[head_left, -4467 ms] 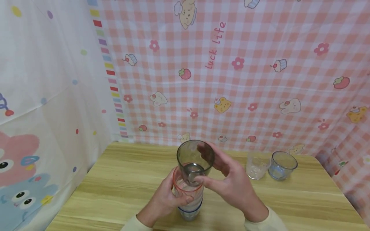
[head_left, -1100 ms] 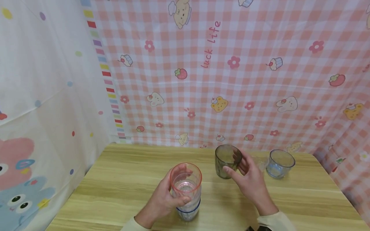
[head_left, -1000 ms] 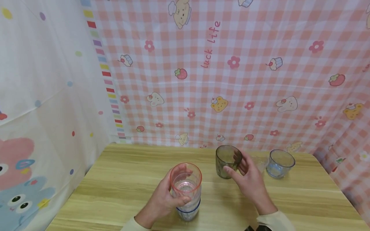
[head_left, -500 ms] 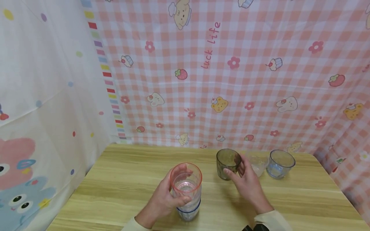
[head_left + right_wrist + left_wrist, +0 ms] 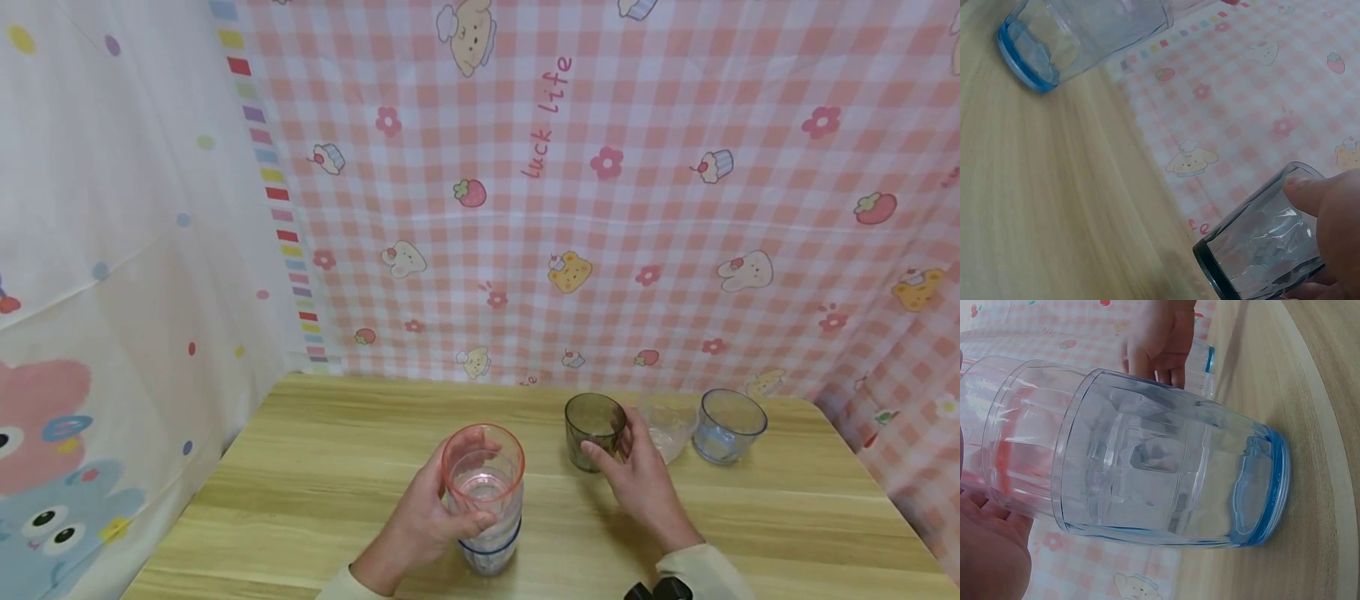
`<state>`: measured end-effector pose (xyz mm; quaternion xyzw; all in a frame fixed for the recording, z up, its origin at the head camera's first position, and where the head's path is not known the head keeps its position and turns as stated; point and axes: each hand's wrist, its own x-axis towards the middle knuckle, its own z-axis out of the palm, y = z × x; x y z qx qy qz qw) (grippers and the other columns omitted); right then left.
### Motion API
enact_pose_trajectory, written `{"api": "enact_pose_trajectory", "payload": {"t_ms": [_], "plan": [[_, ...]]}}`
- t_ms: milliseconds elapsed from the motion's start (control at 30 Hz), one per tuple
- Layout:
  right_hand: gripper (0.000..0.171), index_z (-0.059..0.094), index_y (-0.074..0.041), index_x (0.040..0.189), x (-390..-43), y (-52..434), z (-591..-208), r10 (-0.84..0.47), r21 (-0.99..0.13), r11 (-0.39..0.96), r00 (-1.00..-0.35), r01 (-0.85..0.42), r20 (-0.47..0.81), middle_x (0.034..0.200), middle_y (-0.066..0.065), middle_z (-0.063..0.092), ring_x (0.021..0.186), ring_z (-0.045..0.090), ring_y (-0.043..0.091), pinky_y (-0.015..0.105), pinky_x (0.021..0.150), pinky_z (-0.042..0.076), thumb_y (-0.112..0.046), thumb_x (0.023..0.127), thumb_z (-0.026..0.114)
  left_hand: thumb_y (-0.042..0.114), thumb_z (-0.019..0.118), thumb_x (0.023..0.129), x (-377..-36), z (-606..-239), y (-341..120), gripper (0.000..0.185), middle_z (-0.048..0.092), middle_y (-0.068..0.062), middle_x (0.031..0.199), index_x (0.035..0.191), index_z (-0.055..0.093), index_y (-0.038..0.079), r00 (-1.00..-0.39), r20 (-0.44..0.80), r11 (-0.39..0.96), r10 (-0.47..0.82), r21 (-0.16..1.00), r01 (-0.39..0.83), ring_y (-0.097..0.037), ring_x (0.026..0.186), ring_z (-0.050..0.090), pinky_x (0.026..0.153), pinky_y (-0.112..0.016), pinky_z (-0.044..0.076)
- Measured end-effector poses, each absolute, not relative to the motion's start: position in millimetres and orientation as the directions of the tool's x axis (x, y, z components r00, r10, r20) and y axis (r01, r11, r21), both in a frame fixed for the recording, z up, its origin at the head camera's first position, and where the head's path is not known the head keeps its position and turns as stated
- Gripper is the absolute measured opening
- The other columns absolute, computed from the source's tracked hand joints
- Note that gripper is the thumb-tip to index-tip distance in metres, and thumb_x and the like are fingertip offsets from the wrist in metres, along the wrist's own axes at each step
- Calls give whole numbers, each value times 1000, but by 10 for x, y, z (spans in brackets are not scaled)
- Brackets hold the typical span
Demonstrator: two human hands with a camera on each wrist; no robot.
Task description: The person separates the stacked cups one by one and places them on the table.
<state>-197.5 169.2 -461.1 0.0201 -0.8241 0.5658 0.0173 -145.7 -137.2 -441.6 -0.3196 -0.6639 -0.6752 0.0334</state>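
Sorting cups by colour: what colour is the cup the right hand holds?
Smoky grey-green, see-through cup in the right hand; head view shows it best.

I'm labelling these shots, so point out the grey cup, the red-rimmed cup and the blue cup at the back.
grey cup (image 5: 592,433), head view, side wall
red-rimmed cup (image 5: 483,451), head view, rim
blue cup (image 5: 729,427), head view, side wall

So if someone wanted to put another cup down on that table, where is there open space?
The left half of the table is bare, from the curtain edge to the stacked cups in the left hand. A strip along the right front edge is free too. The back right is crowded: grey cup under the right hand, clear cup, blue cup.
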Motion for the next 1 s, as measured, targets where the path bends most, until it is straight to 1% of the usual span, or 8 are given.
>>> {"api": "enact_pose_trajectory", "payload": {"t_ms": [100,300,367,500,667,833,933,1000], "plan": [[94,9,1,170,-1990,1701,-4641,0,-929,368,-999,-47,51,176,30,21,164,23,45,51,133,26,-25,106,73,7,89,86,-1454,-4412,-1373,85,58,-35,145,153,41,-10,-796,473,-109,378,876,469,-4,136,59,115,-23,49],[93,11,4,169,-2033,1705,-4688,7,-932,358,-998,-59,66,174,31,26,163,26,45,51,132,28,-21,105,74,4,88,84,-1453,-4416,-1372,83,60,-31,146,154,43,-6,-804,464,-86,371,879,468,-5,136,60,115,-24,49],[93,11,5,168,-2049,1709,-4708,9,-935,350,-998,-62,69,173,32,27,162,27,46,51,131,29,-20,105,74,3,87,84,-1456,-4424,-1374,83,60,-32,145,153,42,-7,-802,470,-78,369,876,477,-6,135,60,114,-24,50],[92,10,6,168,-2084,1721,-4753,19,-934,351,-997,-63,74,172,34,29,162,28,47,51,131,29,-18,105,73,4,88,84,-1459,-4432,-1377,84,61,-30,145,154,42,-6,-808,461,-73,368,880,469,-6,135,60,114,-24,50],[93,9,7,168,-2130,1724,-4791,35,-929,367,-997,-55,73,173,34,26,162,27,47,53,132,28,-19,105,73,6,88,85,-1459,-4435,-1377,83,61,-29,146,154,44,-2,-808,459,-70,369,881,468,-6,135,60,114,-24,50],[94,8,6,169,-2155,1724,-4804,51,-916,399,-997,-35,61,174,33,24,162,26,47,55,133,27,-20,106,72,11,89,87,-1461,-4440,-1378,82,60,-31,145,154,44,-2,-803,467,-79,369,877,474,-6,135,60,114,-24,50],[92,10,6,169,-2172,1729,-4819,58,-906,421,-996,-37,68,173,32,26,161,28,47,56,132,29,-22,106,72,12,89,87,-1463,-4441,-1378,83,60,-31,146,154,43,-5,-802,468,-91,371,878,470,-5,135,60,114,-24,50],[88,15,4,168,-2187,1732,-4833,58,-898,437,-995,-46,79,172,32,31,160,31,46,56,131,30,-23,106,72,11,89,87,-1463,-4441,-1377,84,60,-31,146,155,42,-6,-802,468,-90,371,878,470,-5,136,60,114,-24,50]]}}
